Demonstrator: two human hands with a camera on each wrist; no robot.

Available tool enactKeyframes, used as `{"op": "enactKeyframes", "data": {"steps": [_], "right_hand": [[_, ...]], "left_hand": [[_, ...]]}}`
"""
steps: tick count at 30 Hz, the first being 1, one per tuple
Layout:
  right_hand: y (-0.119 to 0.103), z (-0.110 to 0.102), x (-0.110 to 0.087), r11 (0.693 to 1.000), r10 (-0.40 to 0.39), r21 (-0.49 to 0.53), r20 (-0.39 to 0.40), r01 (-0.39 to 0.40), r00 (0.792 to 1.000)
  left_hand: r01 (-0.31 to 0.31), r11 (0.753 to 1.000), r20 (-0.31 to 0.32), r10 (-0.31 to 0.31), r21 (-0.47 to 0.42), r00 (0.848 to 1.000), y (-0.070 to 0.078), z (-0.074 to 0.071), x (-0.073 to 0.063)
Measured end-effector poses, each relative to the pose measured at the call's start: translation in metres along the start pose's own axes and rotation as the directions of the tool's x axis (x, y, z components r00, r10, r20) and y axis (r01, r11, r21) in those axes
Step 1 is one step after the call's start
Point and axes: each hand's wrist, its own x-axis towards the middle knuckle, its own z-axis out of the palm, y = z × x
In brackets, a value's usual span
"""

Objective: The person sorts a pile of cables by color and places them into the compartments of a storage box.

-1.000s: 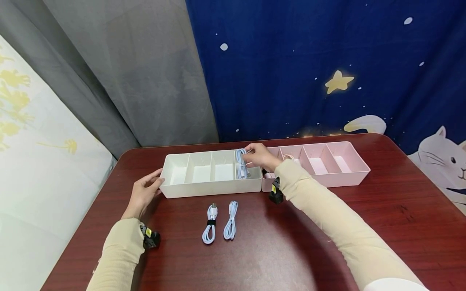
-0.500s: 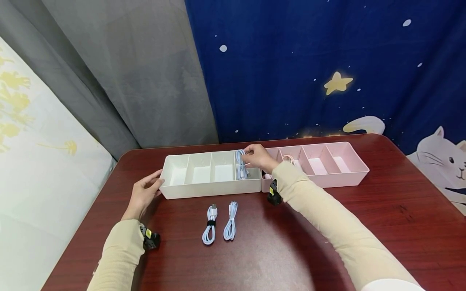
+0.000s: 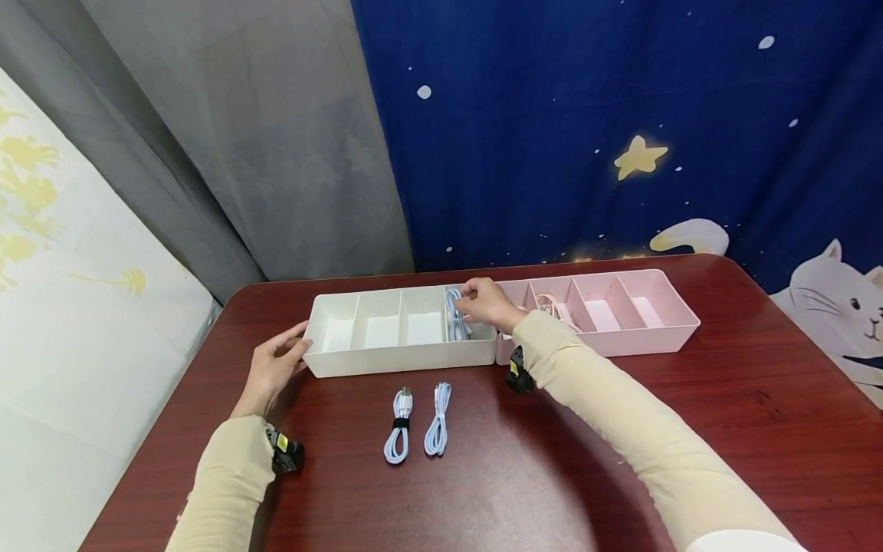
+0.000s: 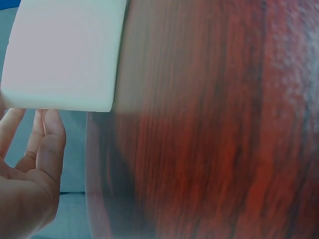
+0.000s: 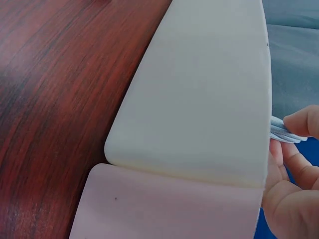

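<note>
A coiled light-blue charging cable is partly lowered into the rightmost compartment of the white divided box. My right hand pinches its upper end between thumb and fingers. In the right wrist view, the cable loop shows above the box's rim, with the rest hidden behind the wall. At the box's left end, my left hand touches the end wall with extended fingertips. The left wrist view shows those fingers against the box's end.
A pink divided box adjoins the white one on its right, with a coiled pink cable inside. Two more coiled light-blue cables, one with a black strap and one without, lie on the dark red table in front.
My right hand has moved slightly down with the coiled cable, which sits lower in the compartment. The left hand stays at the white box's end.
</note>
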Motion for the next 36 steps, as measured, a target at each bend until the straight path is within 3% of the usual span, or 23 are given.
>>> {"op": "enactKeyframes", "data": {"steps": [12, 16, 21, 36], "right_hand": [[0.004, 0.001, 0.003, 1.000, 0.000, -0.013, 0.006, 0.000, 1.000], [0.010, 0.002, 0.008, 0.999, -0.041, -0.011, 0.013, 0.041, 0.999], [0.002, 0.002, 0.001, 0.999, -0.007, -0.038, 0.012, 0.007, 1.000], [-0.001, 0.001, -0.001, 0.995, -0.006, -0.103, 0.013, 0.007, 1.000]], "left_hand": [[0.003, 1.000, 0.010, -0.003, 0.007, 1.000, 0.002, 0.000, -0.001], [0.004, 1.000, 0.013, -0.004, 0.001, 1.000, 0.002, 0.000, -0.001], [-0.001, 1.000, 0.012, 0.002, -0.011, 1.000, 0.002, 0.000, 0.000], [-0.036, 0.999, 0.019, 0.036, -0.014, 0.999, 0.001, 0.000, -0.001]]}}
